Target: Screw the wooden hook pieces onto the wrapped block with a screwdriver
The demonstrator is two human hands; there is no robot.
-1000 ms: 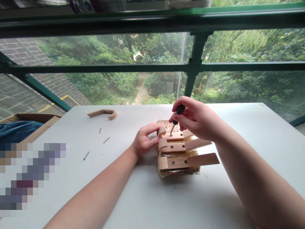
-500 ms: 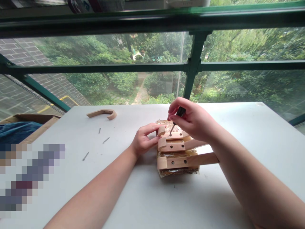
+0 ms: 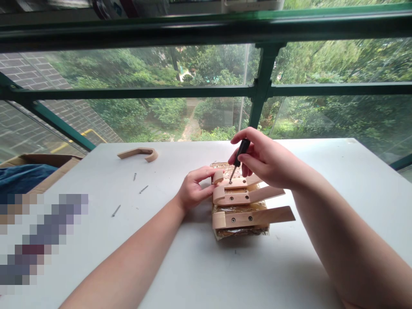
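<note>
starting far left: got a cardboard box [image 3: 66,166] with dark blue cloth [image 3: 27,177] inside, plus a pixelated patch below, so can't tell what's under that. moving right along the white table [image 3: 347,171], a loose wooden hook [image 3: 138,152] near the back edge and three loose screws [image 3: 143,189] scattered in front of it, all lying just as half a second ago.

next, the left hand [image 3: 196,189], thumb and fingers pinched on the curled end of the farthest wooden hook [image 3: 238,184], pretty much same grip and spot as before. right beside that, a plastic-wrapped block [image 3: 241,209] flat on the table, with three hooks lying across the top: farthest, middle wooden hook [image 3: 240,198] and nearest wooden hook [image 3: 241,220]. screw heads visible in the middle and nearest ones.

then the black-handled screwdriver [image 3: 243,146], tilted, tip down at the left screw of the farthest hook, same place as earlier. handle clamped between thumb and fingers of the right hand [image 3: 262,159], but turned a bit since the last frame, with more of the black handle showing. forearm shifted right too, now clear of the straight ends of the middle and nearest hooks, partly covered before.
</note>
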